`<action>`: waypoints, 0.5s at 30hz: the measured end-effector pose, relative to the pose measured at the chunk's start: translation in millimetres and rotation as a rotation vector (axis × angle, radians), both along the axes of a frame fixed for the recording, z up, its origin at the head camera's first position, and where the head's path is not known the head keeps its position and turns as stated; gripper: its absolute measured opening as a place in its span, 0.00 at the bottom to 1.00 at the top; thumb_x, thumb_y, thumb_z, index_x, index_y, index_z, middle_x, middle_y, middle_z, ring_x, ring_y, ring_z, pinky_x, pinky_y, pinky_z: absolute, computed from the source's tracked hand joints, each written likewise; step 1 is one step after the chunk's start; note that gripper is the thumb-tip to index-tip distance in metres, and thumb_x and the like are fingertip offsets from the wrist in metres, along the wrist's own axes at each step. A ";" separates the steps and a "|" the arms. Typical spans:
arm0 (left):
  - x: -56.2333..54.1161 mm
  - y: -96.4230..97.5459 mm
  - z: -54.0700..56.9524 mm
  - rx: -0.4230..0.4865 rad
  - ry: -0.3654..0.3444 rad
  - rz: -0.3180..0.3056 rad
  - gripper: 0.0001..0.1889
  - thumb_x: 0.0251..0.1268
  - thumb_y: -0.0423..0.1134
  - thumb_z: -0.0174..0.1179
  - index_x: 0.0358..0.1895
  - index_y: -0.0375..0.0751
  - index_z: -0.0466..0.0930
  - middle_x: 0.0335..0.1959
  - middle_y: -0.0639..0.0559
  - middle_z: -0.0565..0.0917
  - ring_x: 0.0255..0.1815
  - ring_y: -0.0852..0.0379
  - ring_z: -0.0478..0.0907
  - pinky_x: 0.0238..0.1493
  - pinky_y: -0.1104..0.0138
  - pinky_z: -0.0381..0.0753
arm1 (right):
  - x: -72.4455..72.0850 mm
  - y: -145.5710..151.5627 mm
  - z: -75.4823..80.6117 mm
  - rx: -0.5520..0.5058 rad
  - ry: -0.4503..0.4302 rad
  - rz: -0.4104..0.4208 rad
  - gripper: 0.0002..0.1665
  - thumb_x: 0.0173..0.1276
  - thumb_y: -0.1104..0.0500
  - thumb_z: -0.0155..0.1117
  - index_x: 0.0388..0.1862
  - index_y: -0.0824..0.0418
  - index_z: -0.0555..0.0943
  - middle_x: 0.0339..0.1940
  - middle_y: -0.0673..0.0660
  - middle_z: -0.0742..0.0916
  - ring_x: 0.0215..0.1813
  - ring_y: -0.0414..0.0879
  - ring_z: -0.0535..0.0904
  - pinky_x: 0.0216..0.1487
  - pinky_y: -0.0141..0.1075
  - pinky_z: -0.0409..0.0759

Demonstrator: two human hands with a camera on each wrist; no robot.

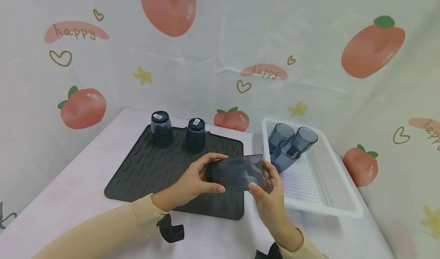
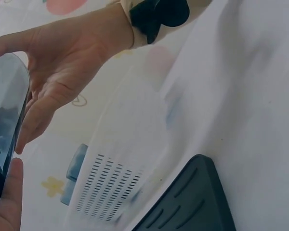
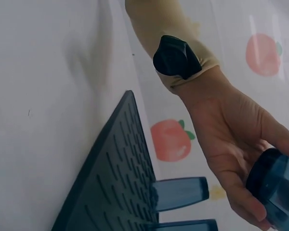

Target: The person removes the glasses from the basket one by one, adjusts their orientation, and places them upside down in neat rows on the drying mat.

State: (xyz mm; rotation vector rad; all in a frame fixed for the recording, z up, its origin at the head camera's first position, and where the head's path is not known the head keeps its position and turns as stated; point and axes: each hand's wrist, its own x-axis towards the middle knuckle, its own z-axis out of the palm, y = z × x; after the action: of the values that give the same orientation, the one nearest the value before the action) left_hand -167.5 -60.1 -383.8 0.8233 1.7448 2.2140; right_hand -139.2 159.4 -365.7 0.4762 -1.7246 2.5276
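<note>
A: Background: a pale backdrop [image 1: 206, 52] printed with fruit and hearts is rising behind a white-covered desk [image 1: 82, 198]. Where is the glass?

B: The held glass [image 1: 235, 173] is lying sideways in the air, near the gap between the black mat [image 1: 144, 175] and the white basket [image 1: 326, 210]. The left hand's [image 1: 196, 179] fingers are gripping its darker base end; the right hand's [image 1: 269, 199] are pinching it at the mouth.

A: The others?

B: Two glasses [image 1: 161, 133] are standing upside down on the mat; three glasses [image 1: 285, 156] are leaning together in the basket, mouths up.

A: Judging the technique?

B: The step seems to be a two-handed hold. Both hands should be sharing the weight and turning together, with light pressure at the rim. Smooth sides may be slipping-prone, so neither hand should be letting go until the other is gripping securely. Elbows and sleeves should be clearing the standing glasses.
</note>
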 end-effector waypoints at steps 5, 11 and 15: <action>0.2 -0.4 -2.6 0.027 -0.014 0.005 0.40 0.52 0.35 0.73 0.68 0.37 0.63 0.62 0.44 0.68 0.58 0.48 0.73 0.53 0.63 0.81 | -1.0 1.1 0.2 0.019 0.033 0.032 0.37 0.60 0.66 0.67 0.65 0.60 0.61 0.59 0.54 0.75 0.55 0.42 0.76 0.55 0.32 0.80; 1.4 -0.7 -1.4 0.048 -0.016 0.009 0.39 0.52 0.35 0.73 0.68 0.37 0.63 0.61 0.44 0.68 0.57 0.48 0.73 0.52 0.63 0.81 | -2.4 2.8 1.1 0.022 0.057 0.066 0.38 0.59 0.65 0.68 0.65 0.59 0.61 0.59 0.54 0.74 0.57 0.43 0.75 0.56 0.31 0.79; 2.4 -1.4 0.1 0.044 -0.025 0.013 0.38 0.51 0.35 0.73 0.67 0.40 0.65 0.62 0.44 0.68 0.57 0.47 0.73 0.52 0.62 0.82 | -2.1 4.0 1.6 0.026 0.056 0.075 0.38 0.59 0.65 0.69 0.65 0.59 0.61 0.59 0.54 0.75 0.57 0.42 0.75 0.56 0.31 0.78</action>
State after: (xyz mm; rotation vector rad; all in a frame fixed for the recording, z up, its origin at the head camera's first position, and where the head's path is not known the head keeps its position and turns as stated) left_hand -165.1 -61.6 -383.7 0.7921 1.6999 2.2689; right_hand -141.3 163.3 -364.1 0.6186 -1.7538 2.5184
